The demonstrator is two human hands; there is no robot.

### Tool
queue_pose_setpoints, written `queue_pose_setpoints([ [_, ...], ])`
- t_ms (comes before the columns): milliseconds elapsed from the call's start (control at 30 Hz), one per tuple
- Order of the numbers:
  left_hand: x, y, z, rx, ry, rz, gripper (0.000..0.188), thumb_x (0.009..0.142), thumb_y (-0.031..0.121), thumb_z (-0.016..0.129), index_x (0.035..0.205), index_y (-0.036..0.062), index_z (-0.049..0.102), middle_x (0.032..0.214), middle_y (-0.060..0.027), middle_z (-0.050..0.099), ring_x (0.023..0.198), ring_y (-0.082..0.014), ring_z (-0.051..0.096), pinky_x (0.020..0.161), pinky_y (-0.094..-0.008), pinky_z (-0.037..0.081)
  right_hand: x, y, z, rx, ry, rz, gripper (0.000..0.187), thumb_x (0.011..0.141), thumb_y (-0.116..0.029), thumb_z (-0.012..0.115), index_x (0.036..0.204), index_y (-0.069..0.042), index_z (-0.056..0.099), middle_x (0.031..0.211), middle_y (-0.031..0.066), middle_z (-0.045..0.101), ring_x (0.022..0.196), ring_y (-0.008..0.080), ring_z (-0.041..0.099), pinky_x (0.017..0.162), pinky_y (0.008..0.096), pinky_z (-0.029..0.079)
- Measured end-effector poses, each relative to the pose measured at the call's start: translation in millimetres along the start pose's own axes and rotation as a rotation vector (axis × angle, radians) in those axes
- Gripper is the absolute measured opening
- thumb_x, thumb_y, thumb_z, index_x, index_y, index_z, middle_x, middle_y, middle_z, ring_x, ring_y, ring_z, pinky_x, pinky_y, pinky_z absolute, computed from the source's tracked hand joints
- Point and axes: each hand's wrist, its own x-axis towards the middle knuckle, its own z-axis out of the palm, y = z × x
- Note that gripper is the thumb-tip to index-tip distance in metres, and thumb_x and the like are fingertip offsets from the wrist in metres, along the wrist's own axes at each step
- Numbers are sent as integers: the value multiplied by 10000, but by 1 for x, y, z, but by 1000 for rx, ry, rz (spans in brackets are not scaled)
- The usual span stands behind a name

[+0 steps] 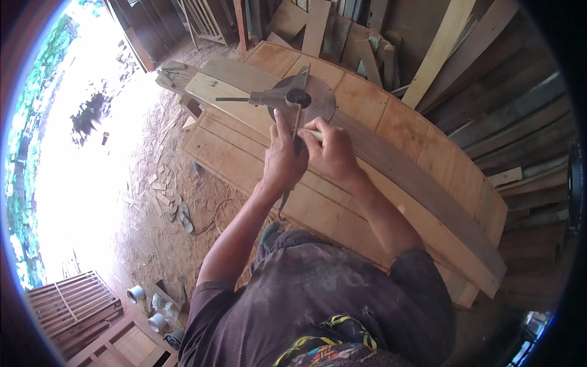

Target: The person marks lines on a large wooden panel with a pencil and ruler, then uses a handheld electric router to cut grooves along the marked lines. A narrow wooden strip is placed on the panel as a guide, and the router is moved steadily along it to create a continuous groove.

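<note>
A power tool with a round metal base plate (321, 101) lies face up on the boards, its dark centre hole showing. Across the plate sits a grey metal guide (272, 98) with a thin rod (232, 99) sticking out to the left. My left hand (285, 156) is closed at the tool's near side, its index finger stretched up against the guide. My right hand (333, 150) pinches a pale, short stick-like piece (315, 134) beside the plate's near edge. A thin brownish bar (298, 116) runs from the hole toward my fingers. My hands hide the tool's lower body.
Long planks (422, 168) lie across a panelled wooden door (409, 131). Stacked timber (513, 134) leans at the right. On the dusty floor at the left are wood offcuts (160, 189) and sandals (183, 214); a cable (211, 226) trails there. Slatted frames (73, 300) stand at lower left.
</note>
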Motion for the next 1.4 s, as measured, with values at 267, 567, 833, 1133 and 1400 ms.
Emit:
queue_pose_setpoints([
  [267, -2, 7, -5, -57, -40, -9, 1037, 895, 174, 696, 1628, -56, -1, 1451, -357, 432, 1283, -524, 535, 1034, -527, 495, 118, 38, -25, -323, -22, 27, 214, 955, -262, 723, 1035, -63, 722, 977, 163, 767, 928, 341, 751, 787, 412, 562],
  [567, -6, -1, 2, 6, -70, 14, 1042, 867, 118, 669, 1607, -87, -36, 1387, -374, 426, 1165, -557, 575, 934, -570, 525, 115, 61, -12, -215, 21, -10, 193, 958, -242, 689, 977, -57, 742, 926, 158, 766, 904, 344, 748, 810, 427, 564],
  [833, 2, 5, -9, 11, -86, 17, 1051, 854, 105, 666, 1600, -104, -45, 1389, -390, 402, 1146, -574, 576, 918, -579, 531, 134, 48, -13, -163, -2, 139, 214, 941, -285, 712, 993, -79, 738, 948, 165, 775, 925, 350, 758, 817, 425, 573],
  [1133, 3, 6, -8, -5, -104, -26, 1076, 879, 173, 686, 1631, -38, -53, 1495, -382, 377, 1305, -541, 518, 1058, -538, 485, 127, 54, -22, -193, -14, -30, 213, 942, -296, 687, 952, -93, 751, 907, 163, 765, 915, 375, 741, 815, 462, 567],
  [1400, -7, -7, 3, -5, -33, 18, 1030, 869, 120, 652, 1626, -51, -26, 1433, -370, 416, 1183, -553, 577, 950, -571, 516, 87, 35, -59, -409, -228, -180, 169, 946, -265, 703, 955, -102, 746, 855, 146, 760, 832, 364, 743, 775, 473, 573],
])
